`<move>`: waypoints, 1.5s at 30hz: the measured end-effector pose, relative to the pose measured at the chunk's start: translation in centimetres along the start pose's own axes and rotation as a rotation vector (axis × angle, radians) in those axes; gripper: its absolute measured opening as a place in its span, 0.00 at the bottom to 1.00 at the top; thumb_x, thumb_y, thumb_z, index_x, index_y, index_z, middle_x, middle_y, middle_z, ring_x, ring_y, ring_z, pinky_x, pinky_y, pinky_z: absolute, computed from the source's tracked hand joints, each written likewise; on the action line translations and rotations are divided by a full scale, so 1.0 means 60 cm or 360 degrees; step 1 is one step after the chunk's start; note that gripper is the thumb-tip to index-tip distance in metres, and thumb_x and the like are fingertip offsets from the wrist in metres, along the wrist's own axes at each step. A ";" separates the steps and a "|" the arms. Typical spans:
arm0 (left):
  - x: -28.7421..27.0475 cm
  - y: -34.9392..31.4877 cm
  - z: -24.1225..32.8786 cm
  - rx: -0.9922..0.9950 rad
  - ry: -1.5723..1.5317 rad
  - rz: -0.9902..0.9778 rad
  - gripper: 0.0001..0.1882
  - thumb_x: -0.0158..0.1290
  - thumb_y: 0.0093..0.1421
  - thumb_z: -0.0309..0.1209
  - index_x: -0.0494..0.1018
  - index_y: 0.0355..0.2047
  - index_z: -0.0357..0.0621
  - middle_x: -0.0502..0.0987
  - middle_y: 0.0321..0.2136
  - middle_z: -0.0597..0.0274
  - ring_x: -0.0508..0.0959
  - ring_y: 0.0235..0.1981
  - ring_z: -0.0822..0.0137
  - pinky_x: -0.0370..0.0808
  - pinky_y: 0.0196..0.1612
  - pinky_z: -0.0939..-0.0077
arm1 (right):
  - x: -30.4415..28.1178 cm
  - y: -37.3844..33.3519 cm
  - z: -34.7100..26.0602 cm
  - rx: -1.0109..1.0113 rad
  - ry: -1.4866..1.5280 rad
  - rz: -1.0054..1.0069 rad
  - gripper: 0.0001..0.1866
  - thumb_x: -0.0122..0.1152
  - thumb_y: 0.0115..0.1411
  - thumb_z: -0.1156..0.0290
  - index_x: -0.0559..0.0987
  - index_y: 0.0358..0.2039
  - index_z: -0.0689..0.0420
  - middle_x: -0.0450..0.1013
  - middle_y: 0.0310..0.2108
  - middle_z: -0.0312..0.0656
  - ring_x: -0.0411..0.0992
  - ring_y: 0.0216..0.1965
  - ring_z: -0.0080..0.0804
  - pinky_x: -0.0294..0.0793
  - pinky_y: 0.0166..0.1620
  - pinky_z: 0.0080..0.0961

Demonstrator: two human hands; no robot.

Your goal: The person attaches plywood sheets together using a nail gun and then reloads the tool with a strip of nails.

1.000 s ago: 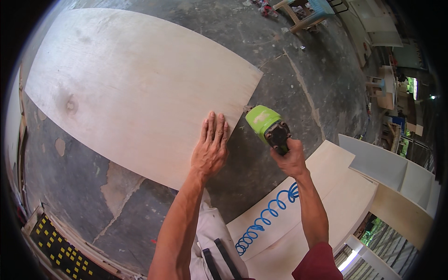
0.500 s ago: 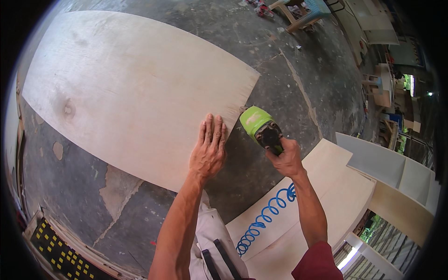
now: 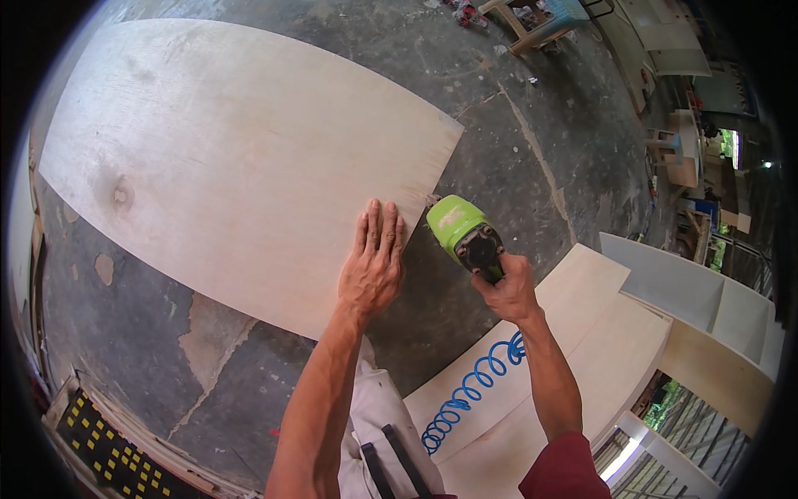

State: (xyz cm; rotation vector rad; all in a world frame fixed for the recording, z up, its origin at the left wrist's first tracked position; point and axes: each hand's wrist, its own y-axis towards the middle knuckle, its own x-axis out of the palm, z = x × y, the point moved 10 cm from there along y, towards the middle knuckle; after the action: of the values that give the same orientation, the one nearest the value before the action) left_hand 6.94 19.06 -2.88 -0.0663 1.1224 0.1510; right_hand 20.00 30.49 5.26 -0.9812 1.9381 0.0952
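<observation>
A large pale plywood panel [image 3: 233, 166] reaches from the far left to just in front of me. My left hand [image 3: 371, 262] lies flat on it near the close right edge, fingers stretched out and holding nothing. To the right, my right hand [image 3: 509, 291] is wrapped round the handle of a green and black air nail gun [image 3: 459, 226]. The gun's nose touches or nearly touches the panel's right edge; its exact contact point is hidden. A blue coiled air hose [image 3: 474, 387] runs beside my right forearm; where it joins the gun cannot be seen.
More pale boards [image 3: 573, 333] stand at the lower right, next to a white compartmented cabinet piece [image 3: 690, 287]. A stool [image 3: 540, 21] is on the stained concrete floor [image 3: 532, 158] at the far right. A black board with yellow squares [image 3: 116, 449] lies at the lower left.
The nail gun and my right hand have shifted very slightly downward along the panel's edge. My left hand stays flat in nearly the same place.
</observation>
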 end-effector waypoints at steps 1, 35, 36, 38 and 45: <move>0.000 0.000 0.000 -0.0001 -0.0010 -0.0007 0.36 0.48 0.61 0.32 0.56 0.68 0.24 0.49 0.72 0.35 0.46 0.74 0.34 0.44 0.75 0.44 | 0.001 0.000 -0.001 -0.0016 0.0010 -0.0001 0.21 0.68 0.51 0.73 0.79 0.47 0.58 0.77 0.25 0.51 0.78 0.28 0.54 0.77 0.33 0.39; 0.007 -0.001 -0.031 -0.0232 -0.0099 0.0032 0.44 0.49 0.63 0.41 0.48 0.70 0.22 0.45 0.74 0.36 0.42 0.76 0.44 0.37 0.76 0.50 | 0.065 -0.082 -0.026 -0.0069 -0.0040 -0.0043 0.35 0.73 0.45 0.73 0.76 0.57 0.60 0.79 0.29 0.53 0.79 0.31 0.53 0.78 0.34 0.40; 0.008 -0.001 -0.031 -0.0233 -0.0101 0.0015 0.43 0.47 0.65 0.42 0.47 0.70 0.22 0.44 0.74 0.36 0.41 0.76 0.45 0.36 0.76 0.50 | 0.066 -0.082 -0.026 -0.0064 -0.0045 -0.0048 0.35 0.73 0.45 0.73 0.76 0.57 0.60 0.79 0.29 0.53 0.79 0.31 0.53 0.78 0.34 0.40; -0.001 0.000 -0.028 -0.0226 -0.0137 0.0081 0.41 0.48 0.63 0.39 0.50 0.69 0.21 0.48 0.73 0.36 0.45 0.76 0.44 0.40 0.76 0.49 | 0.067 -0.083 -0.027 -0.0057 -0.0055 -0.0055 0.35 0.73 0.45 0.73 0.76 0.57 0.60 0.79 0.29 0.52 0.79 0.30 0.53 0.78 0.34 0.40; 0.002 -0.001 -0.029 -0.0224 -0.0176 0.0058 0.43 0.46 0.66 0.43 0.46 0.71 0.23 0.43 0.74 0.36 0.41 0.76 0.45 0.37 0.77 0.51 | 0.070 -0.090 -0.031 -0.0066 -0.0073 -0.0055 0.37 0.74 0.44 0.73 0.75 0.58 0.59 0.79 0.30 0.52 0.80 0.31 0.53 0.78 0.34 0.40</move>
State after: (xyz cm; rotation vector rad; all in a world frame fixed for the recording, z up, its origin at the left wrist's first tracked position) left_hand 5.42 18.80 -3.75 -0.1611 1.0018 0.2636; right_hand 21.27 23.54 4.77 -1.0307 1.8835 0.1377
